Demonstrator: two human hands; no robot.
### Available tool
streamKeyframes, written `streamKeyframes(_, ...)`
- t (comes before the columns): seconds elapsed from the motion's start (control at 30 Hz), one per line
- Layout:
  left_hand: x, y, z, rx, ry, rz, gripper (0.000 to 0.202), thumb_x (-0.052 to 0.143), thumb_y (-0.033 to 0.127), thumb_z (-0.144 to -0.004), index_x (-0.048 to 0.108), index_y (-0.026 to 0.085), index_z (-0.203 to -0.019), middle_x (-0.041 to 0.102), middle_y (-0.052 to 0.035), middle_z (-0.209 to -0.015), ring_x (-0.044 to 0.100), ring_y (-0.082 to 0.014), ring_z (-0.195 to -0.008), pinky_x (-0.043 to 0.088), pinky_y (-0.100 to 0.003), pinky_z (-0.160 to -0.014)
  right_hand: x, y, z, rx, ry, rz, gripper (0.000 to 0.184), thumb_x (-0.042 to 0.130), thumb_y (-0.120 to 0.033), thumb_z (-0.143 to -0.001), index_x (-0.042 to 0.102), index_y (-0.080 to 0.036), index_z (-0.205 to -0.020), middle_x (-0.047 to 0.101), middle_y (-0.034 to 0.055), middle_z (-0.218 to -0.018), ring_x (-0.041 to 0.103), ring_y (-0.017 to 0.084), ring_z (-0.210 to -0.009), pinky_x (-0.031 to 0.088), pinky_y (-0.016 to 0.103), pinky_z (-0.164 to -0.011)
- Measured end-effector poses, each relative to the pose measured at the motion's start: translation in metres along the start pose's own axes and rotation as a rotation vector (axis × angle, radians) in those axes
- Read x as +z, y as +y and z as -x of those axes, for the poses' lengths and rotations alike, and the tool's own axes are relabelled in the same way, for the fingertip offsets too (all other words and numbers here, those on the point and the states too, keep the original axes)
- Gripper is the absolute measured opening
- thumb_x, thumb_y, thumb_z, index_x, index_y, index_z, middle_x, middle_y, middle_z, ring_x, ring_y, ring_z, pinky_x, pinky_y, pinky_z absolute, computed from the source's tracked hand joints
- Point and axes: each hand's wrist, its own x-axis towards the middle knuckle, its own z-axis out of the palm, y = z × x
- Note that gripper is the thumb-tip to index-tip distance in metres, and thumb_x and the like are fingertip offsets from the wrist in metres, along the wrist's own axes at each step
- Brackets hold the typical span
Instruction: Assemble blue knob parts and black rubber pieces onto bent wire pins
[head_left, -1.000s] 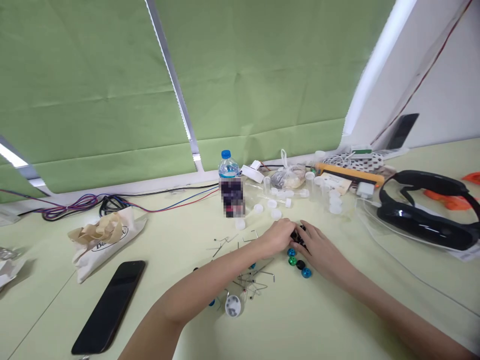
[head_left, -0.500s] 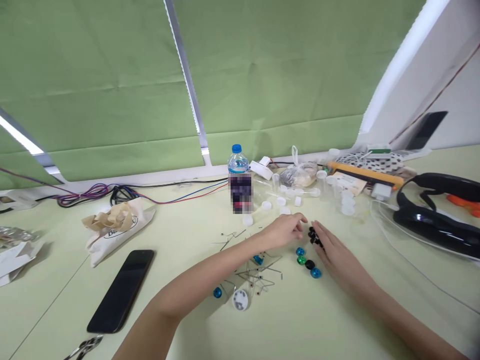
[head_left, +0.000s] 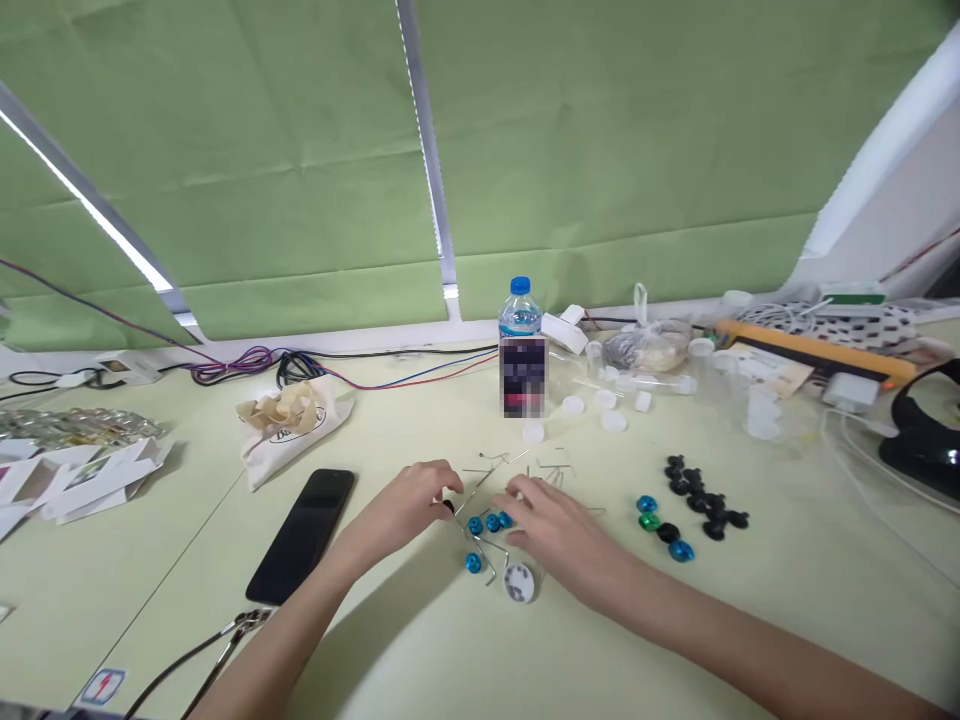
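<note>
Lower centre, the left hand [head_left: 412, 508] is curled by a black bead [head_left: 448, 506], pinch unclear; the right hand [head_left: 553, 525] is spread beside blue beads [head_left: 492, 522]. Light touch: they'd likely roll.

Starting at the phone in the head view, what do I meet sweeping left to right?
Smartphone, left hand, lowest blue piece, right hand, green piece, cluster of black pieces, glossy black device.

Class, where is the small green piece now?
In the head view, the green piece lies right of the right hand, between a blue piece and a black one.
</note>
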Motion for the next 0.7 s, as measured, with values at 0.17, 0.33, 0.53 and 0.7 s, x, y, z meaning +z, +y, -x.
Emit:
streamKeyframes(0.17,0.021,-0.012,0.006,-0.041,0.018,-0.057,0.025,0.05,0.006,-0.071,0.064,0.02,-0.087,0.064,-0.0028,-0.091,0.06,-0.0172,-0.076,0.041,-0.026,-0.066,0.019,-0.016,-0.028,-0.053,-0.05,0.086,0.021,0.058,-0.035,-0.087,0.054,-0.018,-0.099,0.055,0.005,-0.091,0.06,0.018,-0.07,0.044,0.028,-0.052)
streamKeyframes(0.33,0.032,-0.017,0.0,-0.061,0.024,-0.084,0.024,0.044,0.003,-0.068,0.063,0.017,-0.074,0.065,-0.0037,-0.08,0.06,-0.0181,-0.074,0.041,-0.026,-0.066,0.026,-0.02,-0.025,-0.126,-0.073,0.161,0.02,0.057,-0.011,-0.082,0.049,-0.017,-0.1,0.057,0.0035,-0.087,0.059,0.017,-0.065,0.04,0.026,-0.048)
streamKeyframes(0.53,0.009,-0.001,-0.001,-0.039,0.099,-0.053,0.022,0.045,0.009,-0.076,0.064,0.018,-0.077,0.067,-0.0041,-0.083,0.06,-0.0188,-0.075,0.042,-0.027,-0.068,0.03,-0.019,-0.019,-0.155,-0.067,0.198,0.029,0.053,-0.002,-0.078,0.048,-0.016,-0.102,0.059,0.0039,-0.086,0.06,0.016,-0.063,0.037,0.026,-0.046)
streamKeyframes(0.7,-0.008,0.037,-0.024,0.09,0.138,0.045,0.02,0.049,0.013,-0.08,0.066,0.02,-0.087,0.068,-0.0022,-0.093,0.062,-0.0172,-0.083,0.045,-0.025,-0.075,0.034,-0.021,-0.021,-0.153,-0.056,0.195,0.024,0.054,-0.015,-0.085,0.048,-0.014,-0.108,0.062,0.0078,-0.089,0.061,0.017,-0.062,0.039,0.026,-0.047)
